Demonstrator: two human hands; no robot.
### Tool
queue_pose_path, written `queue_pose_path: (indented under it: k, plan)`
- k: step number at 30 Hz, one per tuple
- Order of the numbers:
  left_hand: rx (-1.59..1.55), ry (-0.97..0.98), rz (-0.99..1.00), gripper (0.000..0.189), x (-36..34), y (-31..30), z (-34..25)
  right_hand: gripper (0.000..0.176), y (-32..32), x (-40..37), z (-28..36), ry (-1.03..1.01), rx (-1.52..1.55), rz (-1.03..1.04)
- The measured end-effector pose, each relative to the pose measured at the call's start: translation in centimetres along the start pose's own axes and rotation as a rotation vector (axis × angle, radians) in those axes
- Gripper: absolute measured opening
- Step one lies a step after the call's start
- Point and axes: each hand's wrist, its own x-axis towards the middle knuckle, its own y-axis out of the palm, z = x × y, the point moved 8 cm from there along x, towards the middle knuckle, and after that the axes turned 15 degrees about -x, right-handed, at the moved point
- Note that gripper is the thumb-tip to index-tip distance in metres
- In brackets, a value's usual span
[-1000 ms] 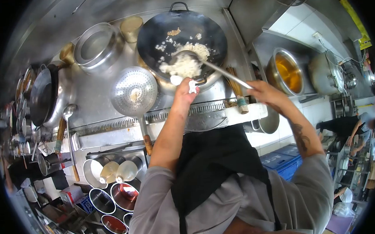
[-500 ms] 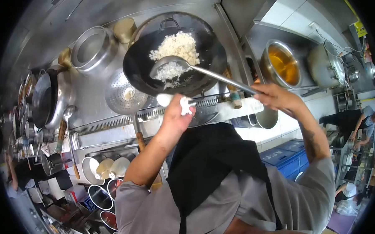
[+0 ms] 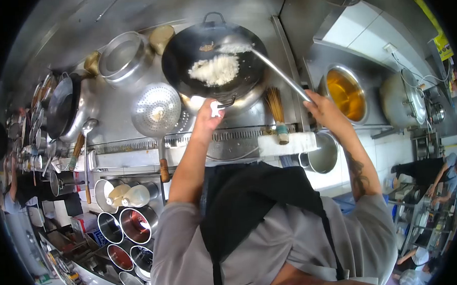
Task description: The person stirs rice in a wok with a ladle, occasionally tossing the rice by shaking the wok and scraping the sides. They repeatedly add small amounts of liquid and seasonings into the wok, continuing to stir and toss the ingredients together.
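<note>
Wok (image 3: 184, 52) sits on the burner, far centre of the steel range, w/ a mound of white rice (image 3: 215, 70) in the middle of the bowl.

Handling, as a judgement: the wok looks like thin dark steel, stiff and fairly heavy w/ the load in it, prob. hot and greasy. The best hold is the small loop handle on the near rim, w/ a cloth between skin and metal. The far rim has a second loop, but it's out of easy reach. The rice is light, loose and clumpy, so it'd spill easily if the wok tips.

L hand (image 3: 207, 119) is closed round that near handle through a white cloth (image 3: 214, 108), arm stretched fwd, so the wok lies directly beyond the knuckles and touches the hand via the cloth.

R hand (image 3: 321, 108) is wrapped tight on the end of the ladle (image 3: 273, 68), to the right of the wok. The long, rigid steel shaft runs up-left from it, and the ladle's bowl sits over the far side of the wok, just beyond the rice. Can't tell if it touches the pan.

Nearby:
- Perforated skimmer (image 3: 157, 110) just left of the wok.
- Bamboo brush (image 3: 277, 107) between the two hands.
- Pot of amber liquid (image 3: 344, 94) to the right of the R hand.
</note>
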Motion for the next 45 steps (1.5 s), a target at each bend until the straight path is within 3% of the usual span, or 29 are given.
queue_pose_path:
  k: [3, 5, 6, 9, 16, 19, 20, 23, 24, 27, 30, 33, 37, 38, 41, 45]
  plan:
    - [0.062, 0.011, -0.07, 0.009, 1.8, 0.4, -0.4, 0.048, 2.8, 4.2, -1.8, 0.185, 0.119, -0.007]
    - [0.063, 0.01, -0.076, 0.009, 1.8, 0.5, -0.1, 0.049, 9.2, 7.7, -3.4, 0.328, 0.34, 0.032]
    - [0.043, 0.005, -0.054, 0.011, 2.6, 0.0, -0.2, 0.041, 13.6, 8.8, -4.2, 0.371, 0.564, 0.031]
    - [0.041, 0.019, -0.061, 0.012, 2.4, 0.3, 0.0, 0.034, 17.3, 8.0, 1.3, 0.451, 0.888, 0.408]
    - [-0.022, 0.062, -0.006, 0.015, -0.4, 1.7, -0.4, 0.038, 7.9, 4.5, 6.1, 0.042, 0.679, 0.349]
    - [0.023, 0.052, 0.014, 0.016, 0.9, 0.8, -0.2, 0.036, 11.2, 6.1, 4.5, 0.016, 0.554, 0.388]
    - [0.023, 0.029, 0.002, 0.016, 1.1, 0.1, 0.4, 0.035, 12.8, 7.6, 4.4, -0.054, 0.378, 0.334]
    - [0.02, 0.017, -0.013, 0.015, 1.6, 0.2, -0.4, 0.034, 11.8, 9.7, 6.0, 0.013, 0.211, 0.205]
    - [0.019, 0.019, -0.023, 0.015, 1.2, 0.3, -0.3, 0.041, 10.3, 8.4, 6.5, 0.058, 0.328, 0.214]
    - [0.016, 0.003, -0.036, 0.015, 1.1, 0.6, 0.1, 0.039, 5.6, 4.3, 8.3, -0.074, 0.357, 0.127]
    - [0.022, 0.005, -0.044, 0.015, 1.1, 0.7, -0.1, 0.033, 10.6, 4.1, 5.0, 0.073, 0.524, 0.429]
    - [0.021, 0.022, -0.034, 0.015, 1.1, 1.0, 0.0, 0.035, 12.2, 7.1, 2.7, 0.211, 0.477, 0.394]
    - [-0.008, 0.048, -0.08, 0.015, 0.9, 0.8, -0.1, 0.038, 11.1, 9.0, 2.9, 0.229, 0.446, 0.056]
    - [-0.002, 0.031, -0.069, 0.015, 1.3, 0.8, 0.1, 0.039, 12.0, 9.8, 2.9, 0.209, 0.4, 0.003]
    - [0.008, 0.007, -0.059, 0.015, 2.0, 0.2, 0.0, 0.039, 16.1, 10.4, 3.0, 0.18, 0.546, 0.336]
    - [-0.003, -0.001, -0.097, 0.012, 0.2, 1.3, 0.0, 0.029, 10.8, 6.4, 6.4, -0.035, 0.423, 0.22]
